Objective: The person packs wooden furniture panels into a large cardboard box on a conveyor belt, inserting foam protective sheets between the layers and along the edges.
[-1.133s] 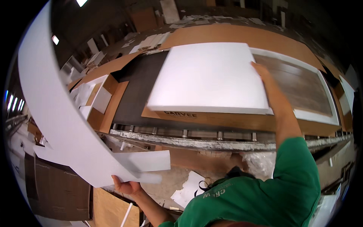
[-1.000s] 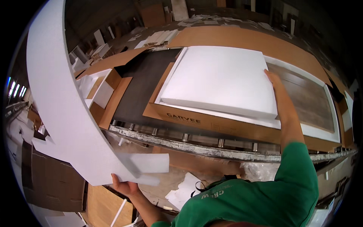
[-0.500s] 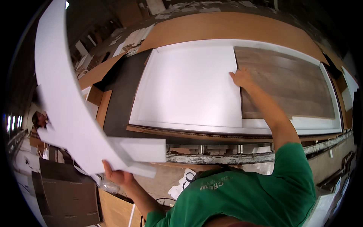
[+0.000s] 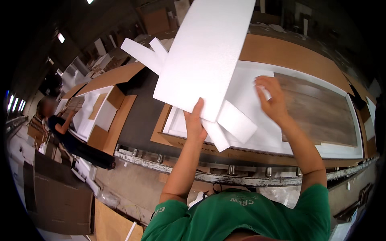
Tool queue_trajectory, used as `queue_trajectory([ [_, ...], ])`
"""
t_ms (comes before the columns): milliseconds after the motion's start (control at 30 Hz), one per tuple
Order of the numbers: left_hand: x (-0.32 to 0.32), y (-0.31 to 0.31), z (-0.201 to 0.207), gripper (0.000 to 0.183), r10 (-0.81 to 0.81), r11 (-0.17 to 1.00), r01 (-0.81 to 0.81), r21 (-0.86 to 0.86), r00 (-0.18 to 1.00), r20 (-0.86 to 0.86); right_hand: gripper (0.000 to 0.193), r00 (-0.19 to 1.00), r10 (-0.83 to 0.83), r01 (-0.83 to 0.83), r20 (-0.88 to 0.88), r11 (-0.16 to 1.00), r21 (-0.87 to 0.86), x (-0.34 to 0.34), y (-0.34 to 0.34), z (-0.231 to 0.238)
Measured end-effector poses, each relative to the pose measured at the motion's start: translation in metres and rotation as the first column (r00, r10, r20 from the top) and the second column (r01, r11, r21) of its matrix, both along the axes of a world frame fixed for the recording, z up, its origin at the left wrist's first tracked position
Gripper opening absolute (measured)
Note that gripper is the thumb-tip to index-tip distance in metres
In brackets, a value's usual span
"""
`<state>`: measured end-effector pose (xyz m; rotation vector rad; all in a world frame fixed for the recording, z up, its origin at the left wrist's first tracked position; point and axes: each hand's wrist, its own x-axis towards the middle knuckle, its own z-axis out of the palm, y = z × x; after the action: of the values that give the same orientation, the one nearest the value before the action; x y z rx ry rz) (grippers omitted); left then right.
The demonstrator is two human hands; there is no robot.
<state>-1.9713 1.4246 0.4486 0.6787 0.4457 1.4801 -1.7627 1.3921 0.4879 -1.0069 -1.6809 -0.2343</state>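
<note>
My left hand (image 4: 195, 122) is closed on the lower end of a large white foam sheet (image 4: 205, 56), raised over the box with the thumb on its face. Smaller foam strips (image 4: 237, 121) stick out from behind it at both sides; how they are held behind the sheet is hidden. My right hand (image 4: 272, 98) hovers over the box, fingers curved and apart from the thumb, with nothing visible in it. Beneath it in the open cardboard box (image 4: 289, 46) lie a white panel (image 4: 246, 80), partly covered by the foam, and a brown wood-look panel (image 4: 317, 108).
The box sits on a roller conveyor with a worn metal rail (image 4: 249, 179). At the left, a person in dark clothes (image 4: 60, 124) handles a brown piece at another open carton (image 4: 106, 114). Dark brown cardboard (image 4: 60, 205) stands at lower left.
My left hand has swung the foam sheet and strips from the far left rightward over the box. My right hand has lifted off the white panel's edge and curled.
</note>
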Motion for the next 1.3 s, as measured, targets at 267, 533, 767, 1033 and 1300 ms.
queue_trajectory([
  [267,0.020,-0.003,-0.003,0.055,-0.152,0.988,0.153,-0.013,0.988,0.020,0.055,0.999,-0.047,0.014,-0.017,0.587,-0.810,-0.049,-0.031,-0.005],
  [533,0.033,-0.016,-0.015,0.050,-0.171,0.985,0.171,0.009,0.985,0.009,0.055,0.996,-0.004,0.069,0.091,0.695,-0.715,-0.036,-0.048,-0.024],
  [767,0.057,-0.035,-0.010,0.048,-0.075,0.996,0.071,-0.058,0.995,-0.069,0.045,0.850,-0.155,0.459,0.504,0.688,-0.562,0.022,-0.071,-0.016],
  [1033,0.069,-0.010,-0.015,0.026,-0.207,0.963,0.209,-0.168,0.978,0.029,0.042,0.977,-0.107,0.207,0.187,0.224,-0.952,0.325,-0.169,-0.059],
  [1300,0.118,0.002,-0.021,0.027,-0.329,0.905,0.334,-0.263,0.942,0.065,0.064,0.718,-0.315,0.677,0.620,0.113,-0.727,0.396,-0.208,-0.076],
])
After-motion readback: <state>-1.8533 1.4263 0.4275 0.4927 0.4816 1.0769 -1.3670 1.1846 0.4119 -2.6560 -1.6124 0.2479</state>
